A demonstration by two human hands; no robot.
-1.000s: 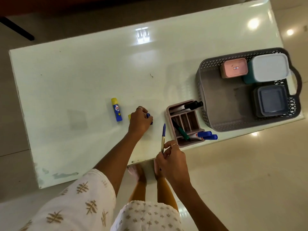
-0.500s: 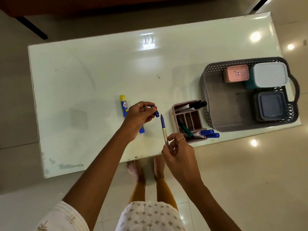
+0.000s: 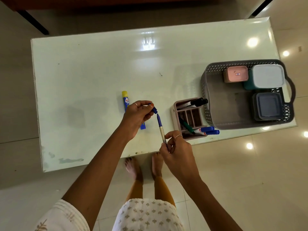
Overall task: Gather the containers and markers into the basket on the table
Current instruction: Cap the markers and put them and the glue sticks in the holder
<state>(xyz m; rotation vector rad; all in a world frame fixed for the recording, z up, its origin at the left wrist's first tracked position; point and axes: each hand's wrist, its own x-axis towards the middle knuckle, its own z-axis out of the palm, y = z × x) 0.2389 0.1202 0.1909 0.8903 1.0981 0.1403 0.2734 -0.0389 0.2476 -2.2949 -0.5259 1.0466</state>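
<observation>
The blue cap [image 3: 154, 109], pinched in the left hand [image 3: 137, 116], should be lined up squarely with the pen [image 3: 161, 129] gripped by the right hand [image 3: 176, 148] (tip just apart) before being pressed on.

A grey perforated basket [image 3: 206, 90] stands on the pale surface [image 3: 93, 72] and holds three lidded containers: pink [image 3: 235, 74], white-lidded teal [image 3: 266, 76] and dark grey [image 3: 268, 105]. Just left of the basket, a pink organizer [image 3: 175, 108] carries black, green and blue markers. Further left, a blue-tipped pen [image 3: 160, 127] is lifted, its cap [image 3: 155, 110] off.
</observation>
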